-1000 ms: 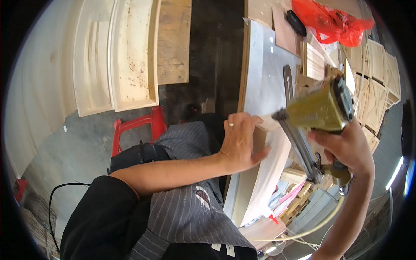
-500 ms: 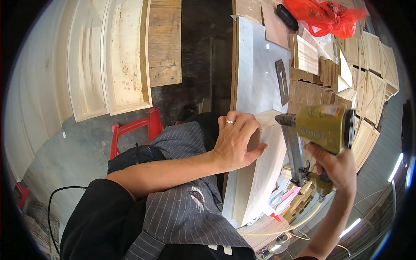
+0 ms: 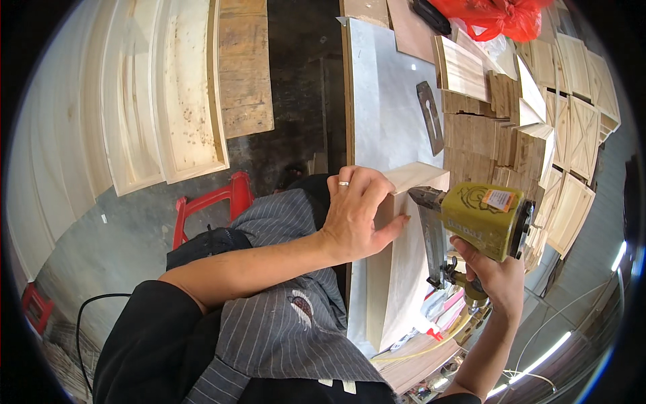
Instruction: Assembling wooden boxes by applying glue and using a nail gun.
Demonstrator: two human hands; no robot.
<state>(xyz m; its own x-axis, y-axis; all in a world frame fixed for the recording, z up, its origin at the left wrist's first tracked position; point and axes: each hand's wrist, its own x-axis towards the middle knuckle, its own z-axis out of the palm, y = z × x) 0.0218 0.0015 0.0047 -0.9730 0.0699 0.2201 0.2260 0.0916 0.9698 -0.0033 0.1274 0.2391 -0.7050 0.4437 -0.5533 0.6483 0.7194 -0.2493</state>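
A pale wooden box (image 3: 408,266) stands on the bench, its boards forming a corner near its far end. My left hand (image 3: 358,214) grips the box's near side, fingers curled over the edge and thumb against the wood. In my right hand (image 3: 496,275) is a yellow-green pneumatic nail gun (image 3: 479,217), held by its handle. The gun's dark nose points left and sits at the top edge of the box, close to the corner; whether it touches the wood I cannot tell.
The bench's grey top (image 3: 387,101) carries a flat slotted metal blade (image 3: 429,118). Beyond are stacked wooden boards (image 3: 470,145) and a red plastic bag (image 3: 494,17). Wooden trays (image 3: 188,87) stand at left, near a red stool (image 3: 214,202). A yellow hose (image 3: 420,355) runs below the gun.
My right hand has brought the nail gun leftward, so its nose is now at the box's corner. My left hand keeps its grip on the box. The view has shifted slightly.
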